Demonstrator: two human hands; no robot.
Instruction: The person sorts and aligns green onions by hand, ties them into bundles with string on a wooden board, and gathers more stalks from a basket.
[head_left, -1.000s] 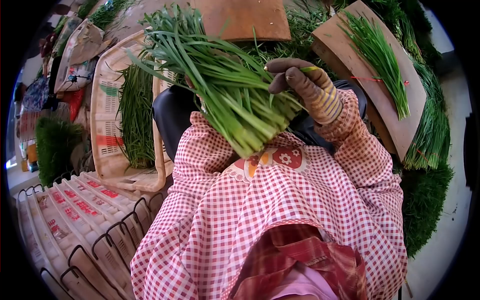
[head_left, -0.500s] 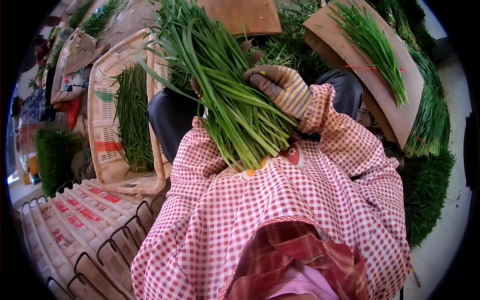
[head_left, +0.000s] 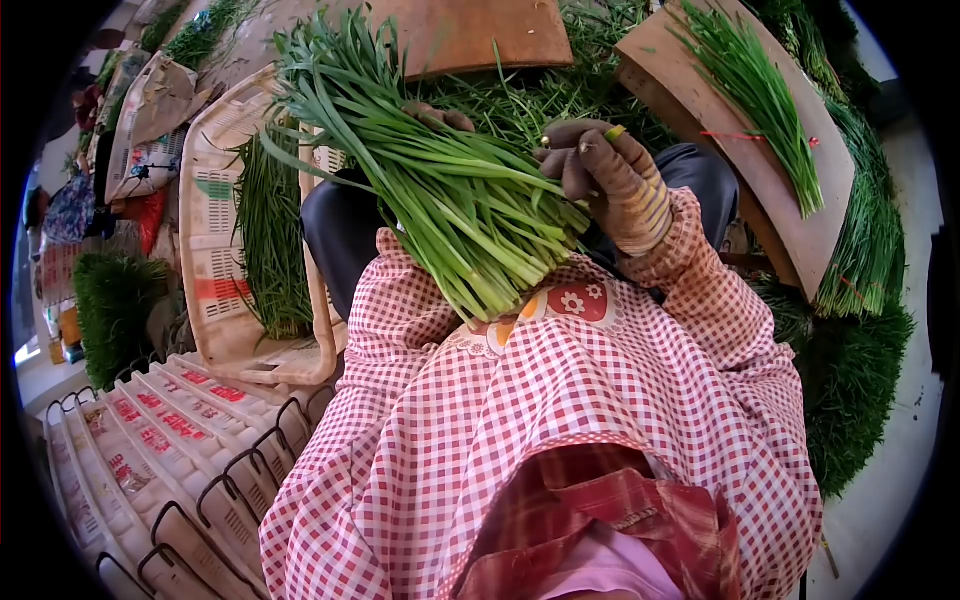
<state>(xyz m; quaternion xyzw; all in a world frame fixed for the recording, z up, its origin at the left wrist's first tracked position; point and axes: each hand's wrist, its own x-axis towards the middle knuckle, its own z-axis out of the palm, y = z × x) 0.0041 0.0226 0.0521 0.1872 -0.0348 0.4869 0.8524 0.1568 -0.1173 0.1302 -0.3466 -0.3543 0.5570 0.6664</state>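
Note:
A thick bunch of garlic chives (head_left: 440,190) lies slanted across my lap, leaf tips up to the left and pale cut stems down to the right. My left hand (head_left: 440,117) is wrapped round it from beneath; only its gloved fingers show at the bunch's far edge, the rest being covered by leaves. Just off the right side of the stems is my right hand (head_left: 625,190), in a striped knit glove with grey-brown fingers. Its fingers are bent together, and whatever is between them is too small to make out.
At the right, a tied bundle of chives (head_left: 755,110) lies on a curved brown board (head_left: 690,85). Loose trimmings (head_left: 540,100) cover the ground ahead near another board (head_left: 480,35). On the left stand a plastic basket (head_left: 215,150) holding chives and a white ribbed crate (head_left: 170,450) with black wire handles.
My right hand has come off the top of the bunch and moved right, fingers now bent beside the stems. The bunch has tilted flatter, its leaf tips shifting down and left.

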